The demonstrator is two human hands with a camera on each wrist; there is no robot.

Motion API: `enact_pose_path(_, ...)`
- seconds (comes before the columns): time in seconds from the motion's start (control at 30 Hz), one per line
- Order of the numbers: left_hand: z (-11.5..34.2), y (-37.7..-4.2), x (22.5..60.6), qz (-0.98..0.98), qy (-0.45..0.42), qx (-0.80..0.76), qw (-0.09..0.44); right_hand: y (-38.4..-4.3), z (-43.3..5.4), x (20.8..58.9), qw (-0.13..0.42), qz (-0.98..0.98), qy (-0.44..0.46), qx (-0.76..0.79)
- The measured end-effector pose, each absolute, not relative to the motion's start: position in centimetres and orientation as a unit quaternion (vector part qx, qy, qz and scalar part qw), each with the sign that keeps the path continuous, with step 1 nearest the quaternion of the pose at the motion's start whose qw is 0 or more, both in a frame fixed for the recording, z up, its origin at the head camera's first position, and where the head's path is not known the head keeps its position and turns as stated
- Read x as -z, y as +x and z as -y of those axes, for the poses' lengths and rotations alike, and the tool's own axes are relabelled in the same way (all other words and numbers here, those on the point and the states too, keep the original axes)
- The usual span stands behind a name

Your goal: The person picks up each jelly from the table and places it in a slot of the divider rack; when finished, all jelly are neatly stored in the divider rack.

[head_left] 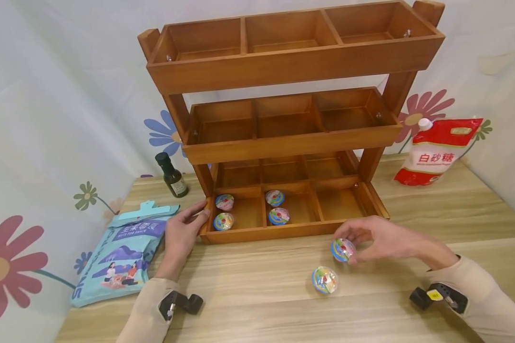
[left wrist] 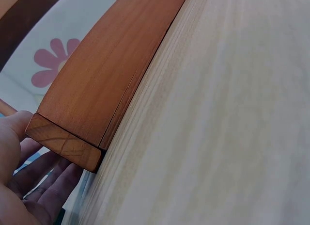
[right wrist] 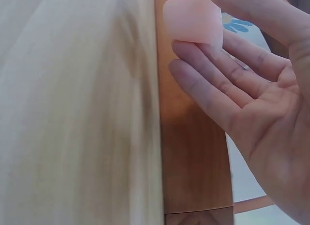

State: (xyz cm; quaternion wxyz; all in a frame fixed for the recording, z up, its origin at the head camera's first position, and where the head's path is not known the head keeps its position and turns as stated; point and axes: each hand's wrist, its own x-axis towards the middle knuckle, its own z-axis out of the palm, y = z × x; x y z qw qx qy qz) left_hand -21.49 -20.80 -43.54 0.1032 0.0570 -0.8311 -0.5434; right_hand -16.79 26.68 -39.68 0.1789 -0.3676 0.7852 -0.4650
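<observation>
A pink jelly cup (head_left: 342,250) with a printed foil lid is pinched between the thumb and fingers of my right hand (head_left: 382,237), above the table in front of the rack. In the right wrist view the cup's pale pink side (right wrist: 191,21) shows at the fingertips. Another jelly cup (head_left: 324,279) lies on the table nearby. My left hand (head_left: 182,233) touches the left end of the wooden rack's bottom tray (head_left: 257,233), fingers relaxed. Two cups (head_left: 224,202) sit in that tray's front left compartment, two more (head_left: 279,216) in its front middle one.
The three-tier wooden rack (head_left: 296,64) stands at the back. A teal snack bag (head_left: 120,257) with a clip and a dark bottle (head_left: 172,176) are at the left. A red and white sugar pouch (head_left: 437,152) stands at the right.
</observation>
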Motion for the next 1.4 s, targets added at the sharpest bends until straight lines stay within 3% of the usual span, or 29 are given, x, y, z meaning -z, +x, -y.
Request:
enact_pose_path(0.5,20.8,-21.5,43.7,0.831,0.048,0.542,0.112,-18.0,-25.9,37.3,0.064,-0.837,-0.322,0.439)
enact_pose_path(0.9,20.8,-21.6,43.7,0.830,0.047,0.543,0.114,-19.5,-25.2,36.5,0.004,-0.868,-0.302,0.394)
enact_pose_path(1.4,20.7,-21.5,43.5,0.830,0.050,0.544,0.112,-21.7,-25.1,36.9,-0.003,-0.885,-0.259,0.387)
